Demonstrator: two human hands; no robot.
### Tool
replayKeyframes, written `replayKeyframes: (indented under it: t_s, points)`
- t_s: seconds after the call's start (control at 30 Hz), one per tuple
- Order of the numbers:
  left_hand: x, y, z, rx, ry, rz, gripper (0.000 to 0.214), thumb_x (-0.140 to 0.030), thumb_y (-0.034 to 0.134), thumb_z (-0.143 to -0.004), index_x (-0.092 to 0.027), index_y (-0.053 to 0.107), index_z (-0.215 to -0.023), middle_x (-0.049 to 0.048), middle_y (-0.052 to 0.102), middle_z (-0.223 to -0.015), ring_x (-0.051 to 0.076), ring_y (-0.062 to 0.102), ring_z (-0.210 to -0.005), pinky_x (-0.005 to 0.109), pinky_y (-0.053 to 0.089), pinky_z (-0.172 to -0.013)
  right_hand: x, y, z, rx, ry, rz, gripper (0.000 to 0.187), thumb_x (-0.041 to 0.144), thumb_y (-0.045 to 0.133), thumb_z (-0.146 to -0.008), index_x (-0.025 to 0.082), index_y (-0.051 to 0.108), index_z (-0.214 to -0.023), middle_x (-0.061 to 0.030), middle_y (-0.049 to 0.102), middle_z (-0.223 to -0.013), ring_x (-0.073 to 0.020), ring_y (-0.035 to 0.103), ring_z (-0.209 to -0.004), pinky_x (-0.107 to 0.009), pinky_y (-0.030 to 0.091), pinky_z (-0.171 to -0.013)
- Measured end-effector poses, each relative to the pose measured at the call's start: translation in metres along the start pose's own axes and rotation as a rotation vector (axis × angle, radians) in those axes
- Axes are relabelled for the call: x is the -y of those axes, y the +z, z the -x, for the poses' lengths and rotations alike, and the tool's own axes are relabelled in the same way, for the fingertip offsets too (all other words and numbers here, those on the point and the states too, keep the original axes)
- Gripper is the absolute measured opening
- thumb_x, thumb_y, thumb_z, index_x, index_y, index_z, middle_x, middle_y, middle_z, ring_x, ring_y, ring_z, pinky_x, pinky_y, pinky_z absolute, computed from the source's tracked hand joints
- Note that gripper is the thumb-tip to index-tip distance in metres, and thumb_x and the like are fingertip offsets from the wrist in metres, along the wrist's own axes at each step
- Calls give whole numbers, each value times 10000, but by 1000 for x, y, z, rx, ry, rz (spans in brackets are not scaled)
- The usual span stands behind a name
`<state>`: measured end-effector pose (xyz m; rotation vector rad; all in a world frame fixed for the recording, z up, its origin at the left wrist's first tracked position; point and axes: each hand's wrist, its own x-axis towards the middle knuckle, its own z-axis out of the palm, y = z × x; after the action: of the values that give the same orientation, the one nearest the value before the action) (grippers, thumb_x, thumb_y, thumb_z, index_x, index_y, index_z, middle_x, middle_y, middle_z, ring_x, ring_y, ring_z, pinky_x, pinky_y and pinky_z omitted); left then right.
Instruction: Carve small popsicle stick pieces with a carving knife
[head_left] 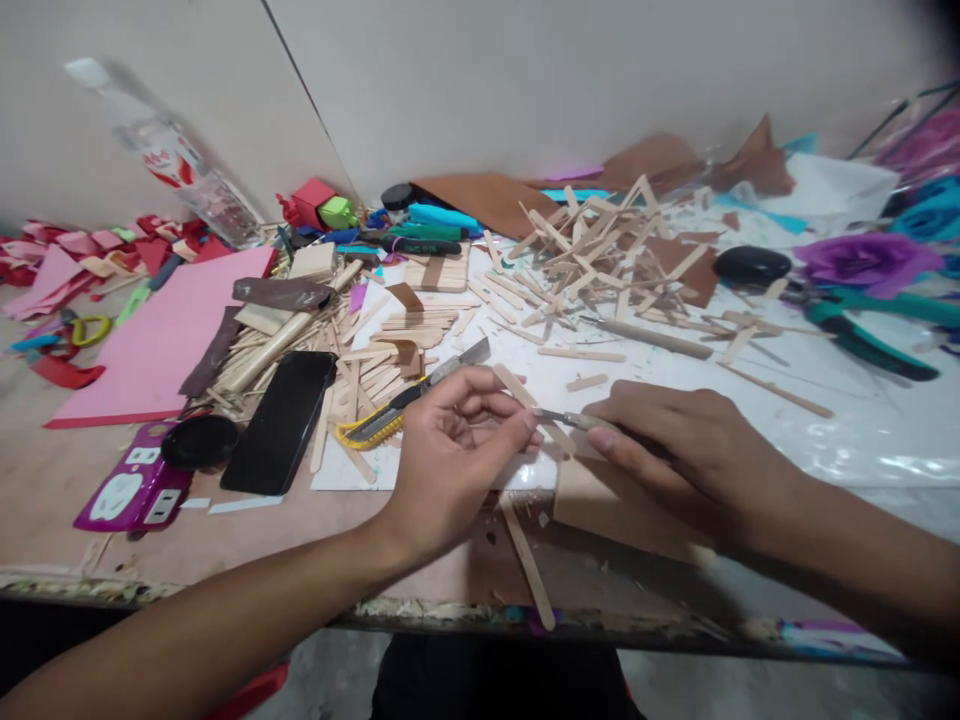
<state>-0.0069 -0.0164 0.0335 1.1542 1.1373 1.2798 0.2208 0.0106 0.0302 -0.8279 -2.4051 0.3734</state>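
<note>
My left hand [450, 450] pinches a thin wooden craft stick [525, 395] between thumb and fingers near the middle of the table. My right hand [675, 450] is closed round a small craft knife [570, 418], whose blade tip touches the stick beside my left fingertips. Under my right hand lies a tan piece of board [600, 505]. Another loose stick [529, 565] lies near the table's front edge.
A yellow utility knife [409, 400] and a black phone [281, 420] lie left of my hands. A purple power strip [135, 490], pink sheet [161, 340], heaps of cut sticks [600, 250], green pliers [862, 335] and a plastic bottle [169, 150] crowd the table.
</note>
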Motion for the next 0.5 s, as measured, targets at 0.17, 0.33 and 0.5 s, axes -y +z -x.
replayKeyframes:
  t_s: [0.17, 0.33, 0.5]
  points:
    - [4, -3, 2, 15, 61, -33, 166, -189, 840, -857, -180, 677, -891, 1, 775, -778, 153, 797, -711, 209, 667, -676, 2, 1, -1, -24, -7, 64, 222, 278, 507, -1096, 178, 665, -976, -26, 655, -808, -151, 609, -696, -276, 404, -627]
    - [3, -2, 3, -9, 78, -52, 149, -201, 845, -865, -175, 700, -881, 12, 793, -793, 157, 807, -729, 208, 669, -688, 5, 0, -2, -35, -18, 90, 213, 256, 530, -1082, 178, 667, -939, -31, 661, -786, -156, 595, -671, -285, 394, -611]
    - [0, 0, 4, -38, 66, -64, 190, -243, 877, -841, -181, 698, -847, 18, 801, -778, 180, 813, -725, 231, 674, -666, 7, -1, -2, -70, -25, 110, 204, 236, 541, -1070, 181, 661, -915, -32, 655, -773, -154, 583, -659, -283, 393, -604]
